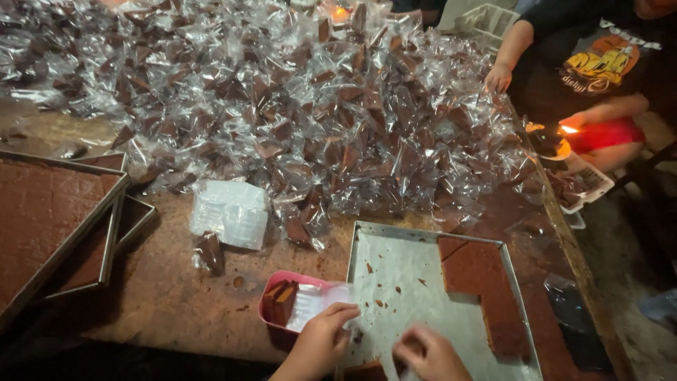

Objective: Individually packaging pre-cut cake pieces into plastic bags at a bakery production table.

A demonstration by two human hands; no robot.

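Head view: left hand [321, 343] pinches a clear wrapper [321, 300] at the pink tub [282, 300], right hand [427, 353], fingers curled together, touches the baking tray [423, 236]; bagging step, next calling for a cake piece [285, 302] slid inside.

Big heap of clear cellophane packets [310, 106], each with a brown triangular slice inside, covered the far half of the worktop [176, 296]. Stack of empty clear bags [231, 213] lay just in front of the heap, whitish, squarish. One filled packet [210, 252] lay apart, touching that stack's near-left corner. A clear bag [326, 300] lay across a pink tray [276, 282], under the left hand's [321, 343] fingertips. No labels, signs or screens.
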